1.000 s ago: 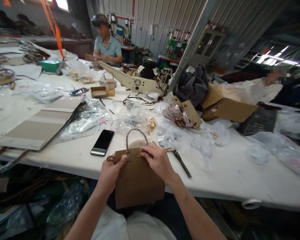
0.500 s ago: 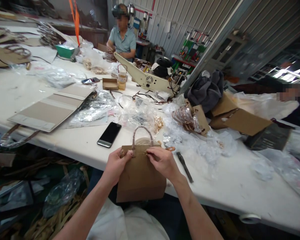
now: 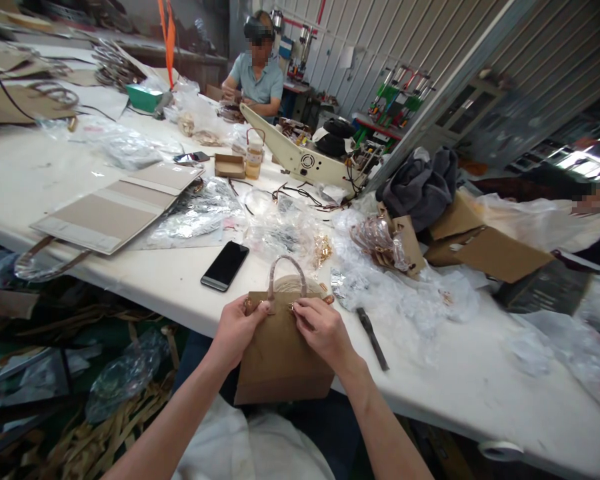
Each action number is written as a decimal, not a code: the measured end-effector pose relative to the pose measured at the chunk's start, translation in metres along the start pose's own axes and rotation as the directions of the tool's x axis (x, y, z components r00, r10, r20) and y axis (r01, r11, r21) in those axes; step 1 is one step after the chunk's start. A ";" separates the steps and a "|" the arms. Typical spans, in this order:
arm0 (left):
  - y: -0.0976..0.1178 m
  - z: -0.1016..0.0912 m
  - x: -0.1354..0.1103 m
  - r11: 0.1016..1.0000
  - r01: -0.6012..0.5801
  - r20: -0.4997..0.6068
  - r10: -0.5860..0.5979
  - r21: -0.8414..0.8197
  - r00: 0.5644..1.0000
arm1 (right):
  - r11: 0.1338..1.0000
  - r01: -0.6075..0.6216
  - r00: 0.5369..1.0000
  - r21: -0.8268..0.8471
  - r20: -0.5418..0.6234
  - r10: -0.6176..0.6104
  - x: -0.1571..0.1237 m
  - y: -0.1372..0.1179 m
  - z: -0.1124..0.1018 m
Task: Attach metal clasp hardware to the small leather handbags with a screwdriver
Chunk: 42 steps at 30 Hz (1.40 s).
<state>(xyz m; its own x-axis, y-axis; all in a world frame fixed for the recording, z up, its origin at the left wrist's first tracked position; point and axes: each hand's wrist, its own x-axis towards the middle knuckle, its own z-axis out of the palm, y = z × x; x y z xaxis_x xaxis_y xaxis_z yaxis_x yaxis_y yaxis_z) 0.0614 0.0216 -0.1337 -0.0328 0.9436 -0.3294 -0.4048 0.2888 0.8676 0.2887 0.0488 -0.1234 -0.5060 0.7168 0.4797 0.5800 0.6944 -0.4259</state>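
A person is holding a brown bag (image 3: 285, 363) at the near edge of the white worktop (image 3: 175, 293), its front panel facing the wearer and its arched handle (image 3: 287, 261) standing up from the top. The left hand (image 3: 237, 330) is grasping the bag's upper left corner, its thumb pressing on the front near one foot of the handle. The fingers of the right hand (image 3: 324, 328) are pinching a small metal piece (image 3: 292, 307) on the bag by the handle's other foot.

A phone (image 3: 225, 265) is lying just left of the bag, and a dark narrow tool (image 3: 373, 339) is lying to the right of the right hand. Beyond the handle, small gold fittings (image 3: 323, 251) are sitting among clear plastic wrapping (image 3: 275, 230). A flat beige panel (image 3: 113, 212) is resting farther left. Across the worktop, a co-worker in a light blue shirt (image 3: 260, 83) is sitting behind a cream machine (image 3: 290, 152).
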 end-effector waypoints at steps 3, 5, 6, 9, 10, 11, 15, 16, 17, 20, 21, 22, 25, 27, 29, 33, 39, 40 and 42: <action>-0.001 0.001 0.000 1.000 -0.004 0.008 0.004 -0.002 1.000 | 1.000 -0.001 1.000 0.007 -0.008 0.001 0.000 0.000 0.001; -0.001 0.000 0.000 0.999 -0.031 0.010 0.031 0.027 0.999 | 1.000 -0.008 1.000 0.014 -0.026 0.008 0.002 -0.001 0.001; 0.000 0.000 0.000 0.998 -0.044 0.014 0.044 0.049 0.999 | 1.000 -0.012 1.000 0.012 -0.028 0.012 0.003 -0.001 0.002; 0.001 -0.001 0.000 0.995 -0.056 0.026 0.054 0.088 0.998 | 1.000 -0.014 1.000 0.016 -0.005 0.014 0.005 -0.002 0.001; 0.001 -0.002 -0.001 0.995 -0.050 0.028 0.048 0.082 0.998 | 0.999 -0.016 1.000 0.029 0.005 0.016 0.006 -0.002 0.000; 0.001 -0.002 -0.002 0.997 -0.042 0.029 0.040 0.067 0.999 | 0.999 -0.021 1.000 0.047 0.015 0.021 0.006 -0.002 -0.001; -0.001 0.001 -0.005 1.000 0.000 0.016 0.000 -0.006 1.000 | 0.994 -0.041 0.998 0.096 0.046 0.037 0.006 -0.001 -0.006; -0.001 0.001 -0.005 1.000 0.006 0.011 -0.006 -0.014 1.000 | 0.994 -0.043 0.998 0.097 0.047 0.039 0.007 0.000 -0.007; -0.001 0.002 -0.005 1.000 0.010 0.009 -0.010 -0.016 1.000 | 0.994 -0.047 0.998 0.097 0.046 0.043 0.007 0.000 -0.008; -0.001 0.004 -0.005 1.000 0.010 0.018 -0.010 -0.006 1.000 | 0.993 -0.061 0.997 0.105 0.048 0.056 0.007 0.002 -0.009; -0.001 0.005 -0.005 1.000 0.010 0.019 -0.010 -0.004 1.000 | 0.992 -0.063 0.997 0.105 0.051 0.058 0.007 0.003 -0.009; -0.002 0.005 -0.004 1.000 0.012 0.021 -0.012 -0.007 1.000 | 0.993 -0.065 0.997 0.103 0.054 0.059 0.007 0.004 -0.008; -0.004 0.007 -0.004 1.000 0.019 0.018 -0.018 -0.024 1.000 | 0.993 -0.077 0.995 0.093 0.063 0.071 0.007 0.005 -0.009; -0.006 0.008 -0.004 0.999 0.016 0.011 -0.015 -0.039 1.000 | 0.993 -0.081 0.994 0.091 0.081 0.074 0.008 0.005 -0.010; -0.009 0.010 -0.004 0.999 0.000 -0.009 -0.001 -0.037 1.000 | 0.993 -0.080 0.991 0.083 0.112 0.070 0.010 0.006 -0.011; -0.016 0.012 -0.004 1.000 -0.027 -0.063 0.028 0.012 0.998 | 0.996 -0.066 0.985 0.052 0.160 0.057 0.013 0.006 -0.014; -0.026 0.012 -0.003 0.998 -0.045 -0.109 0.049 0.036 0.993 | 1.000 0.002 0.982 0.003 0.190 -0.003 0.014 0.012 -0.014; -0.028 0.011 -0.003 0.999 -0.043 -0.114 0.046 0.031 0.992 | 1.000 0.013 0.979 0.001 0.201 -0.013 0.015 0.013 -0.013; -0.031 0.011 -0.002 0.999 -0.035 -0.124 0.038 0.022 0.992 | 1.000 0.026 0.971 -0.007 0.238 -0.023 0.017 0.013 -0.013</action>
<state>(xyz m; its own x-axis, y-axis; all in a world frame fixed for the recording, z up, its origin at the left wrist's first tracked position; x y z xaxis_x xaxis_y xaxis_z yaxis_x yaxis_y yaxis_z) 0.0835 0.0124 -0.1557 -0.1607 0.9266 -0.3401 -0.3829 0.2590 0.8867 0.2962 0.0696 -0.1110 -0.6567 0.6948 0.2933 0.5712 0.7122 -0.4080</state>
